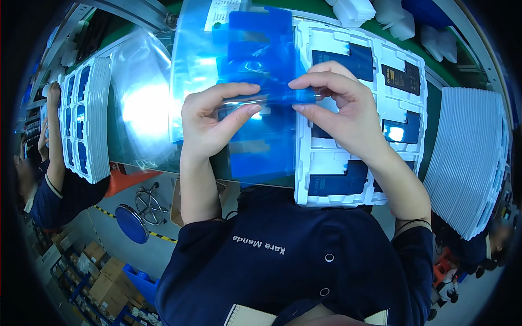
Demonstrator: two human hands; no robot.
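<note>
A glossy clear-blue plastic film strip (277, 100) is stretched level between my two hands. My left hand (209, 117) curls round its left end, thumb and forefinger on either side of it. The right end is pinched by my right hand (348, 103), with the other fingers folded behind. Below both hands lie blue film sheets (261, 157) on the bench. Right beside them, partly under my right forearm, a white moulded tray (302, 187) holds several dark flat battery-like packs (338, 178) in its pockets.
Clear plastic bags (142, 98) lie on the left of the bench. Stacked white trays stand at the far left (98, 119) and at the right (467, 157). White foam pieces (353, 11) sit at the back. A co-worker's arm (54, 136) reaches in at left; a blue stool (132, 223) stands below.
</note>
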